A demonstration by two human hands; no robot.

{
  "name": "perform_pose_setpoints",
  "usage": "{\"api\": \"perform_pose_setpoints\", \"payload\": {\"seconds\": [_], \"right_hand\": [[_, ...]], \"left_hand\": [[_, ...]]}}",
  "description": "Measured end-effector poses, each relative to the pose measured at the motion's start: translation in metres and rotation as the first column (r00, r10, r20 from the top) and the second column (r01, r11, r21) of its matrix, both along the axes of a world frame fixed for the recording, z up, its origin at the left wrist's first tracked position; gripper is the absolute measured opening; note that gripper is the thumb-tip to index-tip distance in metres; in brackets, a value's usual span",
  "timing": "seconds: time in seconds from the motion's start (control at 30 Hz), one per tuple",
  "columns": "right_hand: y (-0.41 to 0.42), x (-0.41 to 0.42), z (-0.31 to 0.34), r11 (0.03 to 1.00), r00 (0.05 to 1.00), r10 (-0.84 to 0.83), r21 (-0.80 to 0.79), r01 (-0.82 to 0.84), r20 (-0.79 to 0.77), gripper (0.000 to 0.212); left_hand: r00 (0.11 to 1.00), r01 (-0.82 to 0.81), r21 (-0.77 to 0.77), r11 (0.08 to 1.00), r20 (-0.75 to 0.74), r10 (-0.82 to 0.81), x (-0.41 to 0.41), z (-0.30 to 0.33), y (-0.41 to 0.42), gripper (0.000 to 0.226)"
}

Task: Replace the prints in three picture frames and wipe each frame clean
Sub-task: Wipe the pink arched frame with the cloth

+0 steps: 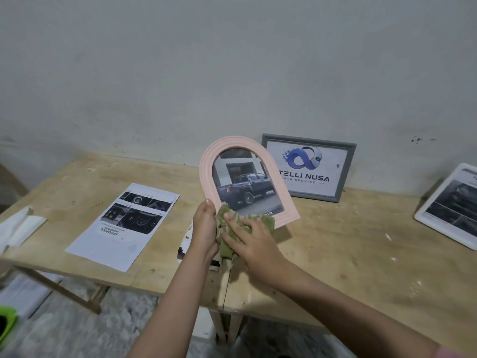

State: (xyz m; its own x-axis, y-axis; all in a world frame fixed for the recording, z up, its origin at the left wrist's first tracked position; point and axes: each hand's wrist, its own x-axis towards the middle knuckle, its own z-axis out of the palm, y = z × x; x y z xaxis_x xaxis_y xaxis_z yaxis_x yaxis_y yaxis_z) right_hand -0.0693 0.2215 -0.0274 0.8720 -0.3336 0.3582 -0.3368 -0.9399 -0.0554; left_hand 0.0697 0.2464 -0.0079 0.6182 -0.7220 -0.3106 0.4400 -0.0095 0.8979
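Note:
A pink arched frame (pixel 210 164) with a print of a dark pickup truck is held tilted above the wooden table (pixel 348 241). My left hand (pixel 205 228) grips its lower left edge. My right hand (pixel 251 239) presses an olive green cloth (pixel 228 220) with flat fingers against the frame's lower part. A grey rectangular frame (pixel 348 166) with a logo print leans on the wall behind. A white frame (pixel 428 210) with a dark print lies at the right edge. A loose printed sheet (pixel 124 226) lies on the table to the left.
A folded white paper or cloth (pixel 18 226) sits at the table's far left edge. Part of another print (pixel 184 244) shows under my left wrist. A green object (pixel 7 324) is on the floor at lower left. The wall stands close behind the table.

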Motion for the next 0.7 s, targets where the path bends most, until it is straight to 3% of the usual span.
{"api": "perform_pose_setpoints", "payload": {"seconds": [0.1, 0.27, 0.5, 0.57, 0.7], "right_hand": [[-0.012, -0.011, -0.009, 0.980, 0.989, 0.124, -0.165, -0.110, 0.077, 0.048], [-0.041, -0.032, -0.008, 0.930, 0.978, 0.203, -0.322, -0.176, 0.053, 0.040], [-0.100, -0.088, -0.009, 0.914, 0.992, 0.112, -0.386, -0.125, -0.055, 0.038], [-0.111, -0.095, -0.001, 0.952, 1.000, 0.017, -0.305, -0.018, -0.008, 0.040], [-0.117, -0.076, 0.038, 0.967, 0.906, -0.249, 0.046, 0.249, 0.342, 0.060]], "left_hand": [[0.999, -0.006, 0.024, 1.000, -0.051, 0.008, -0.002, -0.007, 0.003, 0.043], [0.995, -0.015, -0.015, 1.000, -0.101, 0.013, -0.004, 0.001, 0.002, 0.040], [0.995, -0.006, 0.053, 0.999, 0.095, 0.001, 0.021, 0.000, 0.006, 0.026], [0.982, -0.013, 0.099, 0.995, 0.191, -0.006, 0.023, 0.004, 0.005, 0.025], [0.944, -0.016, 0.152, 0.988, 0.327, -0.035, 0.022, -0.001, 0.001, 0.031]]}}
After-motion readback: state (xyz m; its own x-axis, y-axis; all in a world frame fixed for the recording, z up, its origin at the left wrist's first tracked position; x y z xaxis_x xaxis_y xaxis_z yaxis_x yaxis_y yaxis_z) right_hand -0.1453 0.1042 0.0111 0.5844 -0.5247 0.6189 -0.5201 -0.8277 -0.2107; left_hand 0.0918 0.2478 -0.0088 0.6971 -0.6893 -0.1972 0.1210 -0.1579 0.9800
